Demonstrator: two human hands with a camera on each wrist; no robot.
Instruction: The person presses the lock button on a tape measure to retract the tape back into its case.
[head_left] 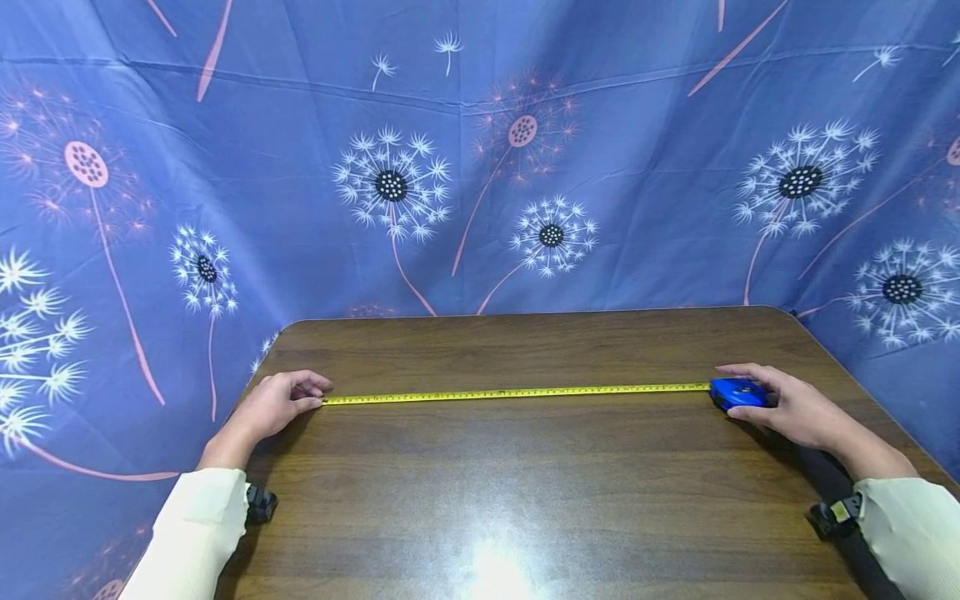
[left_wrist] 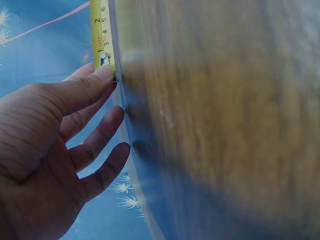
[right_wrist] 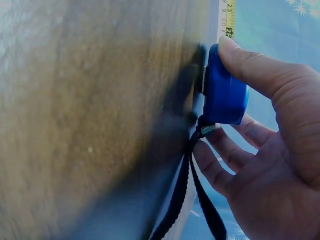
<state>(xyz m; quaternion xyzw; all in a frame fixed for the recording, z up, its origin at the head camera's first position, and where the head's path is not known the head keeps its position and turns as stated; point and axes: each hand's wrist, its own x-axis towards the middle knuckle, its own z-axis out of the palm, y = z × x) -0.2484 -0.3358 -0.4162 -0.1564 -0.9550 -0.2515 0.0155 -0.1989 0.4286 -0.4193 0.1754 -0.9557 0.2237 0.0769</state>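
A yellow tape measure blade point(head_left: 517, 393) runs nearly straight across the brown wooden table. At its left end, my left hand point(head_left: 273, 404) pinches the tip between thumb and fingers; the left wrist view shows the thumb point(left_wrist: 87, 90) over the metal end hook. On the right, the blue tape measure case point(head_left: 738, 393) sits at the tabletop. My right hand point(head_left: 806, 408) grips this case from its right side, thumb near the blade's mouth. A black wrist strap point(right_wrist: 175, 210) hangs from the case in the right wrist view. The case's far side is hidden there.
The wooden table point(head_left: 525, 483) has rounded far corners. Behind it and at both sides hangs a blue cloth point(head_left: 622, 192) printed with dandelions. Black wrist cameras sit at both cream sleeves point(head_left: 198, 521). Light glares off the table's near middle.
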